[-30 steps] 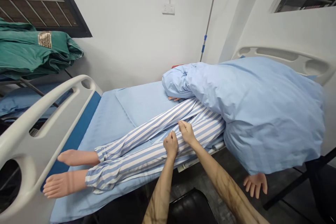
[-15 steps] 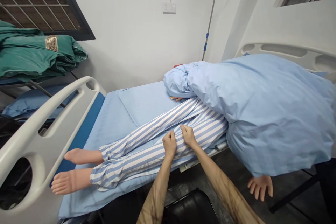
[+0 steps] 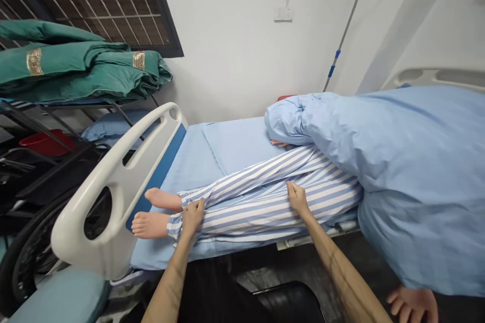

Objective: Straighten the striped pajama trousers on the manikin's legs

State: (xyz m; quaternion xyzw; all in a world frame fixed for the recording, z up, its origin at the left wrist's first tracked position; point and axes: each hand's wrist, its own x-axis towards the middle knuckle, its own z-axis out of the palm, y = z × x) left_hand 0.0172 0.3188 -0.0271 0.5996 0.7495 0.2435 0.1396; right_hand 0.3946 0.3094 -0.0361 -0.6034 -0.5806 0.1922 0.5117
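Note:
Blue-and-white striped trousers cover the legs of a mannequin lying on a bed with a pale blue sheet. Its bare feet point toward the footboard at the left. My left hand is closed on the trouser fabric near the ankle of the nearer leg. Around the thigh of the same leg, my right hand is closed on the striped fabric. A light blue quilt covers the upper body; one mannequin hand hangs out below it.
The white footboard rises at the left, with folded green bedding behind it and a wheelchair wheel beside it. An IV pole stands by the wall. A black chair is below the bed's near edge.
My left hand has moved left along the leg, from the knee area to near the ankle. My right hand stays on the thigh. The view has shifted left.

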